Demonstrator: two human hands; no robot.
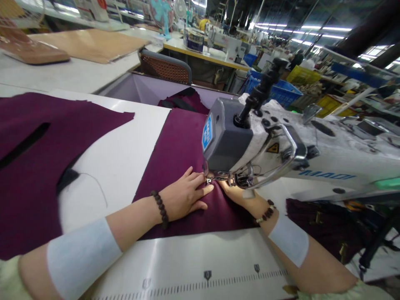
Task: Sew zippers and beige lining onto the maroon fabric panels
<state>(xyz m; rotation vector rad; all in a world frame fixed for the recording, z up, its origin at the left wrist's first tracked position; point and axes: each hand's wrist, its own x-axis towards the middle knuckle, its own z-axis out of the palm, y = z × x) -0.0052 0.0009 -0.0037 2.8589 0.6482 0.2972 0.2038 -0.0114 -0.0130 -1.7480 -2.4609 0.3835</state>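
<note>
A piece of plum-coloured fabric (184, 133) lies under the needle area of a white and grey sewing machine (229, 133). My left hand (184, 196) rests flat on this fabric, fingers spread, its fingertips just left of the presser foot (208, 180). On the other side, my right hand (239, 196) lies on the fabric with its fingers stretched toward the foot. The machine's head and thread parts hide some of those fingers. Between the hands the fabric creases slightly. Both wrists wear dark bead bracelets, and pale blue patches cover the forearms.
Another plum fabric piece (62, 137) with a dark slit spreads over the left of the table. Dark fabric with metal clips (318, 218) lies at right. A ruler scale (206, 283) runs along the front edge. Behind are a lilac bin (143, 87) and a chair (165, 66).
</note>
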